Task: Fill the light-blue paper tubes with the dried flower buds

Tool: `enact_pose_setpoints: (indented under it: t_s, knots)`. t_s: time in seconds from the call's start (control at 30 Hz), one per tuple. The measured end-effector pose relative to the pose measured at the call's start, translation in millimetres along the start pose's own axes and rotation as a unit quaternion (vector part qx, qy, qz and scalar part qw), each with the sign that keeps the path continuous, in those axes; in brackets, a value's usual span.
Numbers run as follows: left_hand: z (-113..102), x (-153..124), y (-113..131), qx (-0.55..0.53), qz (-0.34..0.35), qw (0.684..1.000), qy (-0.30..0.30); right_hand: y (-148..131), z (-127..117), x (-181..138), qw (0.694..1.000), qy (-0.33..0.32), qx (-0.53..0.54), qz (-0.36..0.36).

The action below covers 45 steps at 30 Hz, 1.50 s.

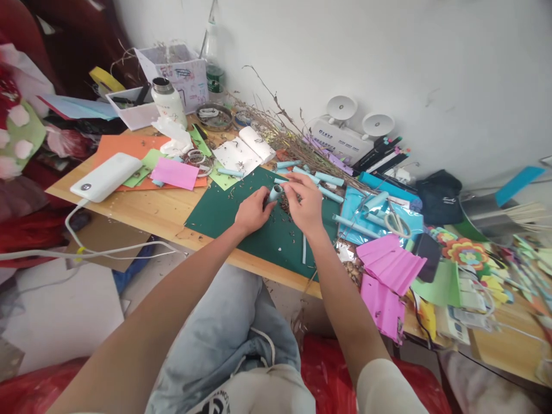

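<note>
My left hand (253,211) is closed round a short light-blue paper tube (275,193), its open end tipped up toward my right hand. The fingers of my right hand (305,201) are pinched together close beside the tube's mouth; whatever they hold is too small to make out. Both hands are above a dark green cutting mat (215,213). Dark dried plant bits (285,214) are scattered on the mat under them. More rolled light-blue paper tubes (330,179) lie just beyond my right hand.
Dry twigs (280,129) stretch along the wall behind the mat. Scissors (397,221) lie on a blue plastic packet (351,210) to the right, near pink folded paper (390,259). A white power bank (106,177), a bottle (169,103) and orange paper (125,148) are on the left.
</note>
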<state>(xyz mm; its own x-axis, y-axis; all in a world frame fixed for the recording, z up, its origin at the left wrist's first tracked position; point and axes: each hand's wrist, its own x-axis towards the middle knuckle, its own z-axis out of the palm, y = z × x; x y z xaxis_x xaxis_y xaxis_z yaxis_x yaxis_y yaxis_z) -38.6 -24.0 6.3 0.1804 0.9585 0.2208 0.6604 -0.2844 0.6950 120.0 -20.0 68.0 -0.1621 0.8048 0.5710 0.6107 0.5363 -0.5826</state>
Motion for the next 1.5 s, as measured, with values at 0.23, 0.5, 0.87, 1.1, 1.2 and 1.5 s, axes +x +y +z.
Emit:
enact_pose_setpoints:
  t_s: [0.23,0.5,0.87,1.1,1.2,1.5]
  knots:
    - [-1,0,1,0.004,-0.001,1.000,-0.004,0,9,-22,0.988,0.007,0.093,0.124]
    - [-2,-1,2,0.008,0.001,1.000,0.004,-25,11,-35,0.989,-0.012,0.121,0.082]
    - [-3,0,4,0.011,-0.012,1.000,-0.002,-33,28,-55,0.984,0.035,0.112,0.137]
    - [-5,0,2,-0.005,-0.016,1.000,-0.005,-42,35,-56,0.997,0.026,0.037,0.056]
    - [-4,1,1,-0.005,-0.009,1.000,-0.001,-32,21,-59,0.996,0.036,0.053,0.065]
    - [-2,3,0,0.003,-0.012,1.000,0.006,36,-18,-57,0.964,-0.112,-0.179,0.161]
